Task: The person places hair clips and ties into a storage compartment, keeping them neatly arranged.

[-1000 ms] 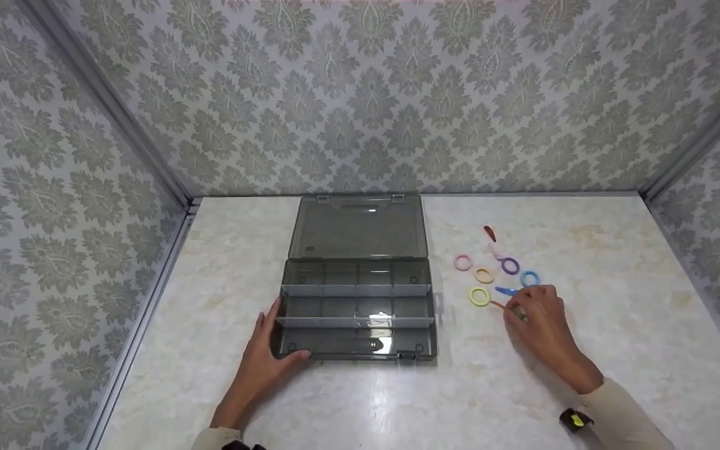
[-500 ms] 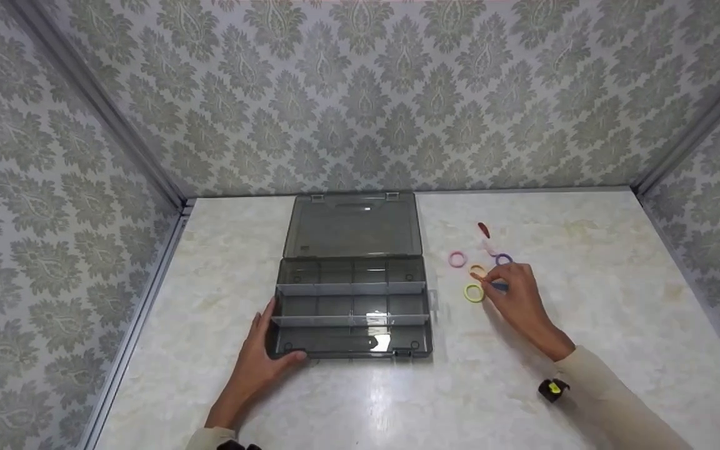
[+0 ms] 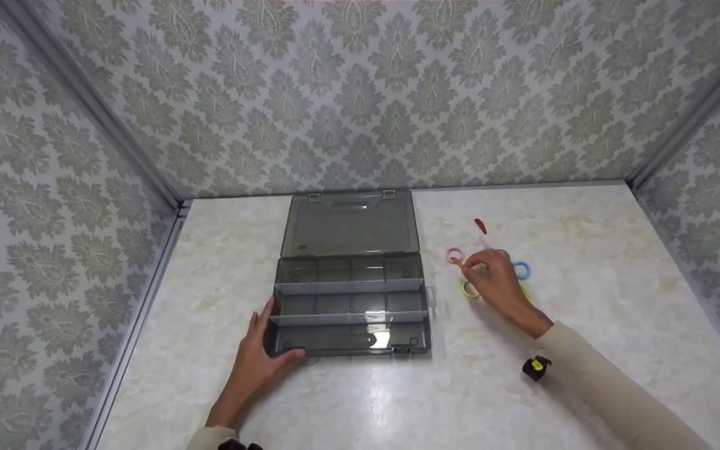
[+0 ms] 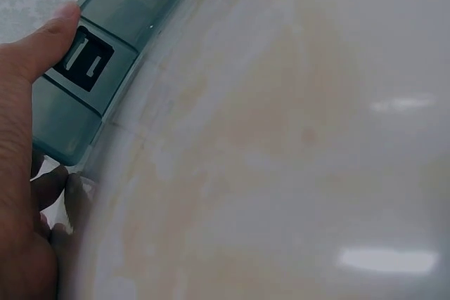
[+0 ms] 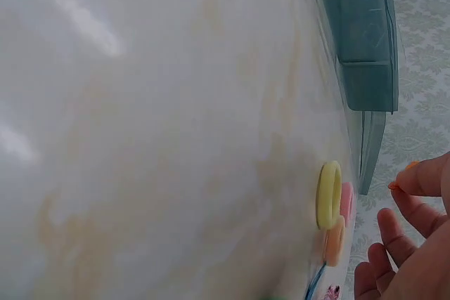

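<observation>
A grey see-through compartment box (image 3: 347, 352) lies with its lid (image 3: 350, 225) laid back. My left hand (image 3: 252, 359) holds its front left corner, thumb on the front wall and fingers along the left side. To the right of the box, my right hand (image 3: 499, 284) pinches a small orange hair clip (image 3: 457, 263) between thumb and finger, above the table. Below that hand are a yellow hair tie (image 5: 328, 196), a pink hair tie (image 3: 448, 255) and a peach hair tie (image 5: 336, 242). A blue hair tie (image 3: 529, 271) is partly hidden by the hand.
A dark red hair clip (image 3: 480, 226) lies farther back, with a pale pink clip (image 3: 484, 241) near it. Something yellow-green (image 3: 526, 292) shows beside the right wrist. Two clear dividers (image 3: 347, 317) cross the box. Patterned walls (image 3: 366, 112) border the table.
My right hand has lifted the orange hair clip and carried it left and back, over the hair ties towards the box. The left hand stays on the box corner.
</observation>
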### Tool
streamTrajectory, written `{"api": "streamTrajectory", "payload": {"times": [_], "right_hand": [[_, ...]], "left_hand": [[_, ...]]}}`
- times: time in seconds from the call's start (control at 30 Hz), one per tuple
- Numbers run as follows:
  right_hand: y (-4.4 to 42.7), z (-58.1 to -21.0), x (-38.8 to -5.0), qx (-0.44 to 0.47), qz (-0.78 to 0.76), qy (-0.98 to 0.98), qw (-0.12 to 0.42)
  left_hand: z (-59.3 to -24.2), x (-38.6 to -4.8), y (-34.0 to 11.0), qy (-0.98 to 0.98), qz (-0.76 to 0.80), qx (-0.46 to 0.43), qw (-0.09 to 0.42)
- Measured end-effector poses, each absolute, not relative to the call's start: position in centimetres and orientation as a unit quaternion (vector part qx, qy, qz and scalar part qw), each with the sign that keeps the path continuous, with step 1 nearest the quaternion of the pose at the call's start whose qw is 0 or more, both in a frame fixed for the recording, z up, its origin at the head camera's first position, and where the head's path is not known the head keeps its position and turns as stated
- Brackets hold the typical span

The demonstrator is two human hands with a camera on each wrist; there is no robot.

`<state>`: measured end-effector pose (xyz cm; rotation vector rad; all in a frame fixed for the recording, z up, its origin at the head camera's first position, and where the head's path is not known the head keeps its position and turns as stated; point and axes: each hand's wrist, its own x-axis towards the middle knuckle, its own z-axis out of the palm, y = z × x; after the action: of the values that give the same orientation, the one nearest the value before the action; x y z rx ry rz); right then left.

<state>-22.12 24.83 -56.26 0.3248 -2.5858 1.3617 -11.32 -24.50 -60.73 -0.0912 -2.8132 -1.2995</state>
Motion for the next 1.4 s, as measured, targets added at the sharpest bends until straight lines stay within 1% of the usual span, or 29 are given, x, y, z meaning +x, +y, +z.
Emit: {"api": "streamTrajectory", "payload": {"times": [0.23,0.53,1.0,1.4], "right_hand": [[23.0,-55.4,-22.4,0.113,0.454,-0.879,0.088],[21.2,-54.0,-23.0,0.16,0.426,-0.881,0.128],[17.8,-52.6,-22.9,0.202,0.415,-0.881,0.1],[14.6,-53.3,-23.4,0.262,0.365,-0.888,0.098]], "left_hand": [[-61.0,-11.3,-24.7,-0.899,-0.433,-0.055,0.035],[-60.9,-11.6,-24.4,-0.906,-0.42,-0.037,0.019],[-60.9,-11.3,-24.3,-0.907,-0.421,-0.025,0.004],[-60.8,-11.0,-24.5,-0.906,-0.422,-0.027,0.013]]}}
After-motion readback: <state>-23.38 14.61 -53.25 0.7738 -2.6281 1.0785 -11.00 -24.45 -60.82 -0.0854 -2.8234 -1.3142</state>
